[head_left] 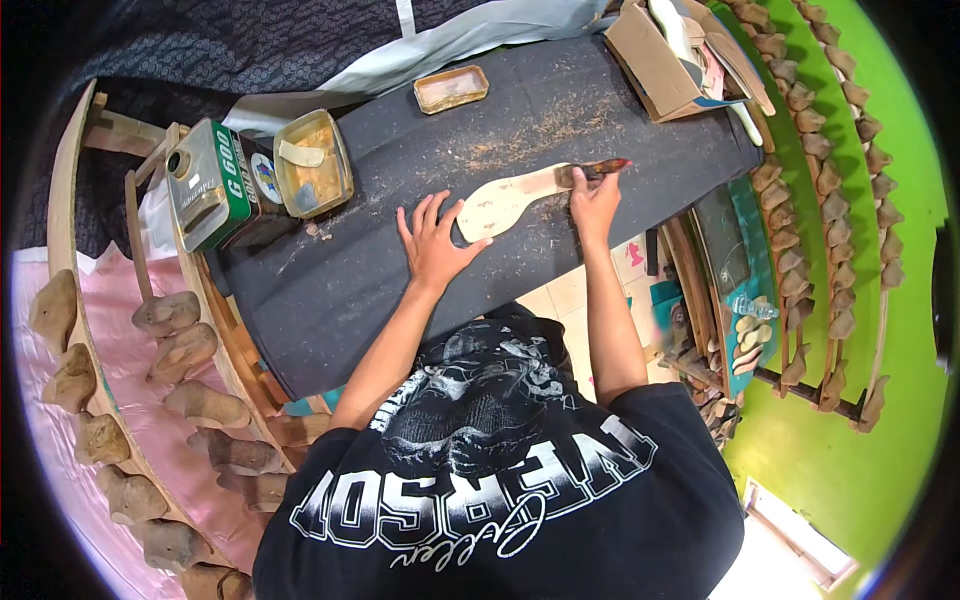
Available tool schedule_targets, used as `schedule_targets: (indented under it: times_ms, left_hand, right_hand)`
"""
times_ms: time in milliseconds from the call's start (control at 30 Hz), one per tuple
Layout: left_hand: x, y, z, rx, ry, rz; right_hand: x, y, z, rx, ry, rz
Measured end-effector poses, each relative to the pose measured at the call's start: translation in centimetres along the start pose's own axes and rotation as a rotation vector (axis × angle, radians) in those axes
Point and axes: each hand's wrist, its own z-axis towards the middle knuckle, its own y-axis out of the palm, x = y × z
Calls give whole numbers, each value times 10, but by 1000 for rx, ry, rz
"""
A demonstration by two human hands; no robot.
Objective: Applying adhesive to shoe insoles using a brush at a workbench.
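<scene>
A pale, sole-shaped insole [500, 204] with brownish smudges lies on the dark tabletop [380, 310]. At its broad rounded end is my left hand [434, 240], fingers spread, with thumb and forefinger against its edge. My right hand [595, 205] is closed on a small tool [610, 166] with a dark reddish-brown body and a red tip. The tool's dark other end meets the insole's narrow end; whether it is a blade or a brush is hard to make out.
Brown crumbs [560, 125] are scattered across the tabletop. A shallow tray [451, 90] sits at the far edge. On the left stand a green can [212, 190] and a stained tub [335, 180]; a cardboard box [650, 65] is far right. Racks of wooden shoe lasts [205, 405] flank both sides.
</scene>
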Motion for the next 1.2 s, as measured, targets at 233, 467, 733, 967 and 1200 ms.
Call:
schedule_targets:
  times_ms: [233,467,733,967,1200]
  left_hand:
    - [13,6,8,28,-53,-7]
    - [15,15,4,109,-21,-2]
    - [57,31,3,60,-114,13]
    - [59,46,-4,170,-126,-5]
    - [80,56,12,170,-184,32]
  right_hand:
    - [-2,53,-48,-312,-149,-139]
    - [33,40,-22,-370,-161,-141]
    - [59,-3,69,-205,-217,-236]
    - [55,-13,72,25,-412,-52]
    - [51,-1,84,-321,-362,-139]
